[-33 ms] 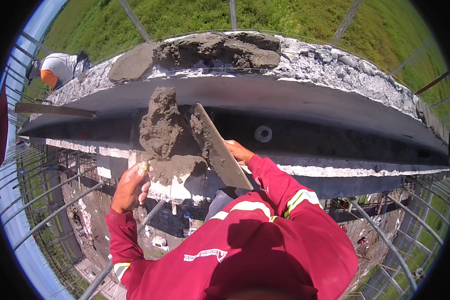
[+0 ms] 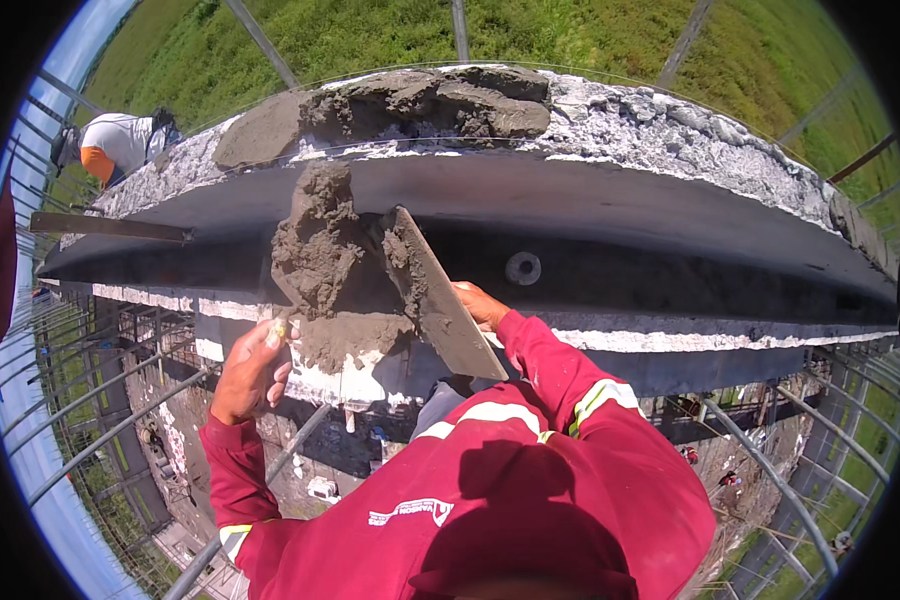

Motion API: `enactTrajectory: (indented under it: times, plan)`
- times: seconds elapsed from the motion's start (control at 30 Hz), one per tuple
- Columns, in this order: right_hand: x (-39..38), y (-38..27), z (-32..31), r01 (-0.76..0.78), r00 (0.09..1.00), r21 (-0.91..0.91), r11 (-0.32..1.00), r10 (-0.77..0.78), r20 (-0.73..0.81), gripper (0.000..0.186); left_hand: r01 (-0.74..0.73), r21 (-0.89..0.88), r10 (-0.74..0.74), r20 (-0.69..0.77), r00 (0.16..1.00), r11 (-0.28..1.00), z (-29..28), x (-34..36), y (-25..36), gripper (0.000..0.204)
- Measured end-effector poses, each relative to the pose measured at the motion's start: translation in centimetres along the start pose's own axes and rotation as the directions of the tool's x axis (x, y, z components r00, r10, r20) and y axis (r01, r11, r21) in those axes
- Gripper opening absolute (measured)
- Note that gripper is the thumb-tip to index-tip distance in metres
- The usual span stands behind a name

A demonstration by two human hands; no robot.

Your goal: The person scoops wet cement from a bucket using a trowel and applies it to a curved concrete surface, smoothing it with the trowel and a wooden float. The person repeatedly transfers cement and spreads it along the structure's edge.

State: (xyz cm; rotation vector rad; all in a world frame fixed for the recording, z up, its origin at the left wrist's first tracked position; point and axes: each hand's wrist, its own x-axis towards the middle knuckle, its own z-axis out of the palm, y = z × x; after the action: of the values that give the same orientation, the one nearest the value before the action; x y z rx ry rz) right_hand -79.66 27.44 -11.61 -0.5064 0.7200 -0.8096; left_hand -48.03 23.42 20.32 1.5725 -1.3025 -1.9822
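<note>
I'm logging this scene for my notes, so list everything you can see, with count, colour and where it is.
mortar heap: one, grey, piled on the board at centre.
mortar board: one, pale and mortar-smeared, under the heap, held from its left side.
trowel: one, grey blade, leaning against the heap's right side.
wall top: one, whitish rough concrete, curving across the upper picture.
fresh mortar: one patch, dark grey, on the wall top.
co-worker: one, white and orange clothing, upper left.
scaffold bars: several, grey, lower left and right.
left hand: bare, red sleeve, holding the mortar board.
right hand: bare, red sleeve, holding the trowel.
</note>
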Motion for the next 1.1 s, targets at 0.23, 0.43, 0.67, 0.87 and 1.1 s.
enactTrajectory:
  times: [0.23, 0.43, 0.67, 0.87, 1.1]
  plan:
    - [-3.6, 1.0, -2.4, 0.138, 0.988, 0.230, 0.963, -0.150, 0.038, 0.042, -0.477, 0.586, 0.403, 0.263, 0.877, 0.655, 9.5, 5.9, 15.9, 0.032]
    - [-4.7, 2.3, -2.4, 0.161, 0.979, 0.190, 0.968, -0.133, -0.154, 0.042, -0.499, 0.817, 0.668, 0.545, 0.506, -0.288, 20.1, 15.4, 15.5, 0.033]
    - [-4.6, 2.6, -3.5, 0.044, 0.976, 0.216, 0.975, 0.004, -0.220, 0.053, -0.486, 0.871, 0.913, 0.254, 0.318, -0.072, 14.7, 11.9, 8.3, 0.034]
    - [0.0, 3.3, -3.1, -0.118, 0.917, 0.206, 0.971, 0.186, -0.352, 0.050, -0.274, 0.610, 0.582, -0.387, 0.716, 0.743, 2.9, 7.4, -10.1, 0.025]
    - [5.8, 6.4, -4.9, -0.229, 0.841, 0.013, 0.973, 0.205, -0.500, 0.029, 0.326, 0.840, 0.408, -0.505, 0.761, 0.434, -11.7, 16.5, -23.7, 0.029]
